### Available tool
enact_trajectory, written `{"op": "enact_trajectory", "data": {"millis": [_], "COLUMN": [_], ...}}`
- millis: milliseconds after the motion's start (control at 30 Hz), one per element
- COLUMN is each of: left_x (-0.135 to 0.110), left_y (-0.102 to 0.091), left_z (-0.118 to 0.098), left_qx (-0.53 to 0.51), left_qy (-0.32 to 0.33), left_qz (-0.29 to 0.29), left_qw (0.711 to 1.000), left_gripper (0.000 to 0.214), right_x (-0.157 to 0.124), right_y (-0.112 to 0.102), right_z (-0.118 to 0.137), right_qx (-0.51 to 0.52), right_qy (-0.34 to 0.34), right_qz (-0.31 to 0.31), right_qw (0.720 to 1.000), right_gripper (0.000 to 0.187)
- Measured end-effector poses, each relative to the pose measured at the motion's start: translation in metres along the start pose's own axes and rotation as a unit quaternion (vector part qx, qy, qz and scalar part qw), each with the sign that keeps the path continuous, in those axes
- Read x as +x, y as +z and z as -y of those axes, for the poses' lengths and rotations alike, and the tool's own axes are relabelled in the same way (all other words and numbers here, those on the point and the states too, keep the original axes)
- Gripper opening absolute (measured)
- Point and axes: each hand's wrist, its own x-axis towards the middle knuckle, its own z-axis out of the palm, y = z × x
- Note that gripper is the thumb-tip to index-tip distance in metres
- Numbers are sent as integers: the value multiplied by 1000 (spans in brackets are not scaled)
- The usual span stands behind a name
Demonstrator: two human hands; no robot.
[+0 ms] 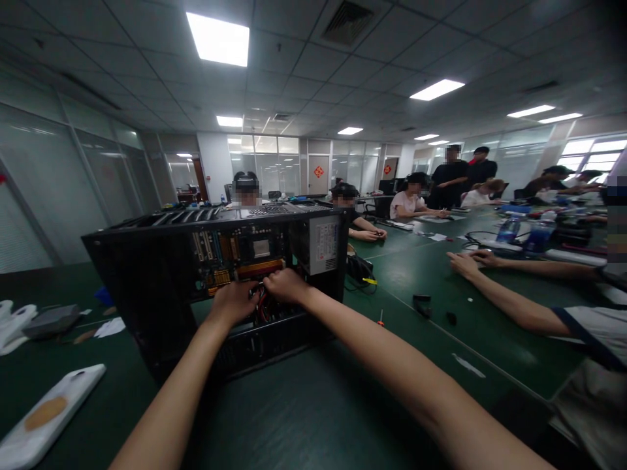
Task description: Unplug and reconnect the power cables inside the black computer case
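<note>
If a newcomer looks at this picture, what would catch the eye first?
Probably the open black computer case on the green table, with the left hand and right hand inside it, near some wires. Perhaps next, the bright ceiling light at the picture's upper left.

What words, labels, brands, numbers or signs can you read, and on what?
None reads clearly.
Pale printed label on the grey metal power supply inside the black metal computer case: too small.
Red diamond-shaped sign on the pale far door: too blurred.
Second red sign, farther right: too blurred.
</note>
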Motion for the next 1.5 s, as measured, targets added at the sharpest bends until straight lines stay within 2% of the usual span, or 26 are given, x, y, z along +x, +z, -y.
{"op": "enact_trajectory", "data": {"millis": [633,867,1167,1500], "left_x": [-2,-3,5,6], "left_y": [1,2,11,10], "left_z": [-1,0,2,2], "left_qx": [-10,-37,-19,-19], "left_qy": [13,6,-16,-5], "left_qz": [-2,-2,-31,-23], "left_qw": [1000,999,999,1000], "left_gripper": [42,42,36,35], "right_x": [0,-1,1,-11], "right_y": [4,5,12,15], "right_z": [0,1,-1,-6], "right_qx": [22,38,86,152], "right_qy": [35,67,96,86], "right_qz": [15,19,17,-6], "right_qw": [999,997,991,985], "right_gripper": [30,30,26,29]}}
